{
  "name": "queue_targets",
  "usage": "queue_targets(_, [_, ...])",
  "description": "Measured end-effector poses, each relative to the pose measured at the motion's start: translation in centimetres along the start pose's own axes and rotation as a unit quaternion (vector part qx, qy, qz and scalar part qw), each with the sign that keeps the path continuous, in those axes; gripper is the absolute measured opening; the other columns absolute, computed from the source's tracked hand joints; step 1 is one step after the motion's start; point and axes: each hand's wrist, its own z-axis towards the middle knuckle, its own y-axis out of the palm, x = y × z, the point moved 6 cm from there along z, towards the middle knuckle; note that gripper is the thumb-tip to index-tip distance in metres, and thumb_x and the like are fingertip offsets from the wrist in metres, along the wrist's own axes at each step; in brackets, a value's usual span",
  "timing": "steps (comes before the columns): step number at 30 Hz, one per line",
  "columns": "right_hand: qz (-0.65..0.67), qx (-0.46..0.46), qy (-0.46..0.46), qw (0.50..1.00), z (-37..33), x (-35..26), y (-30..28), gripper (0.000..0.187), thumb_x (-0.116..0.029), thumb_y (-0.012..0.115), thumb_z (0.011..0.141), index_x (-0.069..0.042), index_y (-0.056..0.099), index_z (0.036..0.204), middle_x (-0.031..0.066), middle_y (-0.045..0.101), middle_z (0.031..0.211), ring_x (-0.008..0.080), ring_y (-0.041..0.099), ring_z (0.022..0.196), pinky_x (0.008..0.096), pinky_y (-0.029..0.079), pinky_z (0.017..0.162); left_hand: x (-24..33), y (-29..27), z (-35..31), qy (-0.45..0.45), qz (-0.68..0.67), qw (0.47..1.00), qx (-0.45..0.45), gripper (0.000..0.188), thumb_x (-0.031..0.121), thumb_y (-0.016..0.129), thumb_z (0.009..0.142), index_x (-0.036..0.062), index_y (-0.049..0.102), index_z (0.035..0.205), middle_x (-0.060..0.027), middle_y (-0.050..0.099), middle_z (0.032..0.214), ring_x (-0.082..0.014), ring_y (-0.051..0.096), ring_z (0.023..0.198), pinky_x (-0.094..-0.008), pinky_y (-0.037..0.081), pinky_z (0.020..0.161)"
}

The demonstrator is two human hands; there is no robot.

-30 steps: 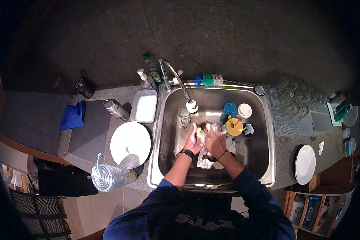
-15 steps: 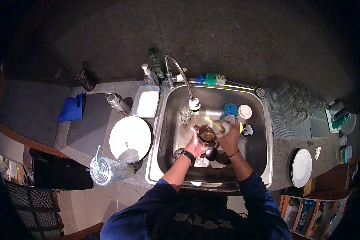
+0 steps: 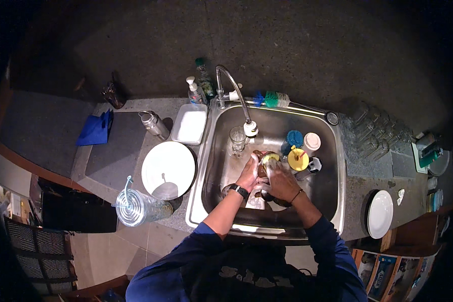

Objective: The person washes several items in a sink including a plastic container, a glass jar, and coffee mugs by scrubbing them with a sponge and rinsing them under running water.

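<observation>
Low over the sink basin, my left hand (image 3: 248, 176) is wrapped round a brown see-through cup (image 3: 262, 171), mostly hidden by my fingers. My right hand (image 3: 283, 183) presses a yellow sponge (image 3: 270, 157) against the cup's mouth; whether the sponge is inside cannot be made out. Suds whiten the fingers of both hands. Beneath them lie dark cups, partly covered by my wrists. To the right of my hands stand cups with a blue lid (image 3: 294, 137), a yellow lid (image 3: 298, 159) and a pale pink lid (image 3: 312, 141), beside a black-and-white cup (image 3: 314, 165).
A clear glass (image 3: 237, 139) stands in the sink under the spray faucet head (image 3: 250, 129). Left on the counter are a white plate (image 3: 168, 163), a white tray (image 3: 190, 123), a steel bottle (image 3: 154, 125) and a clear tumbler (image 3: 136, 206). Upturned glasses (image 3: 375, 133) and another plate (image 3: 380, 214) sit right.
My right hand has brought the sponge down and left onto the brown cup. The yellow lid, mostly covered by that hand before, now shows. The whole view has shifted slightly.
</observation>
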Motion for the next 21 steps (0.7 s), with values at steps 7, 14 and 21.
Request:
queue_targets(7, [0.052, -0.005, -0.128, 0.99, 0.7, -0.5, -1.5, 0.062, -0.042, 0.075, 0.075, 0.001, 0.058, 0.117, 0.025, 0.055, 0.123, 0.0412, 0.052, 0.116, 0.0506, 0.036, 0.105, -0.1, -1.6, -0.1, 0.051, -0.01, 0.998, 0.028, 0.059, 0.061, 0.044, 0.093, 0.0169, 0.046, 0.131, -0.0035, 0.055, 0.123, -0.0176, 0.063, 0.097, -0.0357, 0.057, 0.065])
queue_targets(14, [-0.004, -0.013, -0.034, 0.999, 1.0, -1.6, -0.4, 0.064, -0.041, 0.069, 0.083, 0.004, 0.052, 0.125, 0.0262, 0.047, 0.133, 0.0407, 0.045, 0.126, 0.0542, 0.028, 0.11, -0.1, -2.8, 0.1, 0.037, 0.003, 0.999, 0.0, 0.059, 0.06, 0.042, 0.094, 0.0166, 0.044, 0.134, -0.0045, 0.056, 0.123, -0.0177, 0.06, 0.102, -0.0385, 0.056, 0.076])
queue_targets(21, [0.037, 0.013, -0.064, 0.997, 1.2, -0.8, 1.6, 0.072, -0.044, 0.066, 0.083, 0.011, 0.047, 0.126, 0.0309, 0.054, 0.124, 0.0415, 0.06, 0.106, 0.0467, 0.044, 0.098, 1.8, -2.3, 0.4, 0.129, 0.07, 0.989, 0.004, 0.046, 0.045, 0.049, 0.098, 0.0088, 0.05, 0.126, -0.0041, 0.057, 0.118, -0.0164, 0.054, 0.11, -0.0347, 0.047, 0.094])
